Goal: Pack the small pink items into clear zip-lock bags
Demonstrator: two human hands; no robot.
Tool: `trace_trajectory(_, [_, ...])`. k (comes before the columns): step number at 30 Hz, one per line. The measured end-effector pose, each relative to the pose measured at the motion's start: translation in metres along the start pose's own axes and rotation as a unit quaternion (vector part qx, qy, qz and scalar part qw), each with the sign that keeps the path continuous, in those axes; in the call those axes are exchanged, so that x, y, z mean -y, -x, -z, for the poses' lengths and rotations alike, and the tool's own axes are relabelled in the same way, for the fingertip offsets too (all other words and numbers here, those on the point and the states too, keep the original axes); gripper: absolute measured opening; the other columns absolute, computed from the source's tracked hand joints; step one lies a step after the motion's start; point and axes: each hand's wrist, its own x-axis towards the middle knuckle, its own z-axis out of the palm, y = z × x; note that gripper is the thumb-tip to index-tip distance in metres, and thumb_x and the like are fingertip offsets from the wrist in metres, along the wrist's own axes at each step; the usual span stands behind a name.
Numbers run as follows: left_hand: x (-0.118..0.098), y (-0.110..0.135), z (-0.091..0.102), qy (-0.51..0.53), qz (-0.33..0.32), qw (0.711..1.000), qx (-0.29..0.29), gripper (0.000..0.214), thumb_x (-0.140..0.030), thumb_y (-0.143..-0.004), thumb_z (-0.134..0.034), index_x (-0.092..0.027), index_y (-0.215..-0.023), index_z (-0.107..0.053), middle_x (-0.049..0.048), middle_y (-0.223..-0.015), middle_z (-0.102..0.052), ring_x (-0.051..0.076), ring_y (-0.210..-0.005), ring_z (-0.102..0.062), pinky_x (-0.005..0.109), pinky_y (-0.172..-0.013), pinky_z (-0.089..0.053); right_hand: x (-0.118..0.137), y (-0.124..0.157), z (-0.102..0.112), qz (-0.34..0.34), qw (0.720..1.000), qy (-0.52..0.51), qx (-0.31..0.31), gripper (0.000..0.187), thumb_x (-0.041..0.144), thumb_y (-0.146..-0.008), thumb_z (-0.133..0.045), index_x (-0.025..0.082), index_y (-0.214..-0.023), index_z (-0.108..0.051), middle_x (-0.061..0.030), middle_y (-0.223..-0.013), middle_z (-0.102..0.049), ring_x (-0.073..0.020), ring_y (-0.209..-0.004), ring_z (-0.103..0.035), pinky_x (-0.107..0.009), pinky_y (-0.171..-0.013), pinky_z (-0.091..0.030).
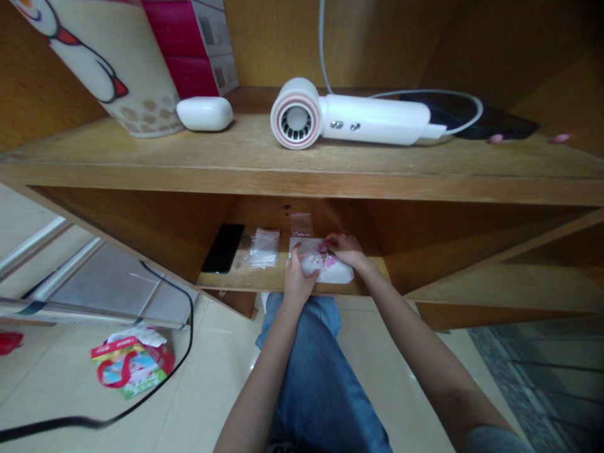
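Observation:
Both my hands reach onto a low wooden shelf (245,280). My left hand (297,280) is closed on the near left edge of a small white plastic bag (337,270) lying there. My right hand (343,248) pinches the bag's far side, where pink pieces (326,257) show through. A second clear bag (264,247) lies just left of it, and a smaller clear bag with pink print (301,224) stands behind. A black phone (223,248) rests at the shelf's left end.
The upper shelf (264,167) carries a white hair dryer (349,118) with its cable, a white case (204,113), a large printed cup (104,56), pink boxes (193,44) and a dark flat object (491,119). A colourful packet (133,363) and a black cable (186,340) lie on the tiled floor.

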Motion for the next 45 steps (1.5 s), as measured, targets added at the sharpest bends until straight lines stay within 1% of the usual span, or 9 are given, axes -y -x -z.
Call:
trace_trajectory(13, [-0.002,0.0,0.001,0.009,-0.01,1.0,0.004,0.075,-0.015,-0.061,-0.067,-0.019,-0.125,-0.03,0.0064,-0.101,-0.058,0.023,-0.099,-0.05,0.036,-0.083,-0.043,-0.003,-0.004,-0.001,0.003,1.0,-0.03,-0.001,0.015,0.027,-0.075,-0.056,0.022,-0.085,-0.066,-0.0034,-0.089,-0.068,-0.0171,-0.079,-0.061,-0.025,-0.07,-0.042])
trace_trajectory(16, [-0.001,-0.001,0.001,0.01,-0.011,1.0,0.003,0.074,-0.015,-0.061,-0.067,-0.019,-0.125,-0.03,0.0062,-0.101,-0.058,0.023,-0.1,-0.05,0.036,-0.084,-0.043,-0.002,0.001,0.0,0.012,0.992,-0.125,-0.008,0.014,0.027,-0.075,-0.055,0.02,-0.082,-0.065,-0.0043,-0.087,-0.068,-0.0167,-0.078,-0.06,-0.025,-0.07,-0.043])
trace_trajectory(20, [0.0,-0.002,-0.001,0.01,-0.013,1.0,-0.002,0.075,-0.015,-0.061,-0.067,-0.019,-0.125,-0.03,0.0058,-0.099,-0.058,0.022,-0.097,-0.052,0.036,-0.084,-0.043,0.007,0.015,0.002,0.018,0.958,-0.286,0.016,0.016,0.03,-0.076,-0.053,0.017,-0.081,-0.062,-0.0058,-0.084,-0.066,-0.0146,-0.074,-0.059,-0.024,-0.066,-0.044])
trace_trajectory(23, [0.0,-0.002,-0.001,0.014,-0.02,1.0,-0.005,0.072,-0.016,-0.062,-0.066,-0.018,-0.125,-0.03,0.0058,-0.098,-0.058,0.021,-0.095,-0.052,0.036,-0.085,-0.042,0.015,0.024,0.004,0.014,0.946,-0.32,0.041,0.02,0.033,-0.076,-0.054,0.015,-0.082,-0.062,-0.0057,-0.083,-0.064,-0.0139,-0.072,-0.058,-0.024,-0.066,-0.045])
trace_trajectory(29, [0.0,-0.001,0.0,0.018,-0.021,1.0,-0.008,0.07,-0.017,-0.063,-0.066,-0.018,-0.123,-0.031,0.0064,-0.098,-0.057,0.021,-0.097,-0.052,0.036,-0.083,-0.043,0.019,0.029,0.003,0.018,0.946,-0.317,0.058,0.019,0.032,-0.076,-0.054,0.015,-0.081,-0.062,-0.0059,-0.084,-0.065,-0.0141,-0.074,-0.058,-0.025,-0.068,-0.046])
trace_trajectory(33, [0.001,-0.001,-0.001,0.01,-0.019,1.0,-0.012,0.072,-0.017,-0.063,-0.066,-0.018,-0.125,-0.029,0.0061,-0.098,-0.057,0.021,-0.095,-0.052,0.036,-0.083,-0.042,0.007,0.019,-0.001,0.005,0.956,-0.292,-0.003,0.014,0.024,-0.074,-0.054,0.016,-0.082,-0.062,-0.0058,-0.087,-0.066,-0.0144,-0.077,-0.06,-0.026,-0.072,-0.046])
trace_trajectory(36, [0.0,-0.002,-0.001,0.012,-0.014,1.0,-0.006,0.074,-0.016,-0.062,-0.066,-0.018,-0.126,-0.029,0.0061,-0.098,-0.057,0.021,-0.094,-0.053,0.036,-0.083,-0.042,-0.004,0.01,-0.003,-0.011,0.977,-0.213,-0.033,0.012,0.022,-0.073,-0.055,0.018,-0.08,-0.064,-0.0056,-0.086,-0.067,-0.0162,-0.079,-0.061,-0.028,-0.073,-0.047])
trace_trajectory(41, [-0.003,-0.001,0.001,0.015,-0.016,1.0,-0.004,0.073,-0.016,-0.062,-0.066,-0.017,-0.125,-0.029,0.0062,-0.097,-0.058,0.021,-0.096,-0.052,0.036,-0.084,-0.041,-0.011,-0.001,-0.002,0.001,0.996,-0.093,-0.004,0.015,0.026,-0.074,-0.057,0.02,-0.083,-0.066,-0.005,-0.088,-0.068,-0.0178,-0.082,-0.062,-0.029,-0.075,-0.046])
trace_trajectory(45, [-0.004,0.0,0.002,0.011,-0.018,1.0,-0.005,0.072,-0.016,-0.064,-0.065,-0.018,-0.126,-0.029,0.0061,-0.098,-0.057,0.02,-0.096,-0.052,0.035,-0.084,-0.041,-0.007,-0.005,-0.002,0.02,0.997,-0.077,0.006,0.015,0.024,-0.074,-0.057,0.018,-0.085,-0.066,-0.006,-0.091,-0.068,-0.0168,-0.081,-0.061,-0.027,-0.074,-0.046])
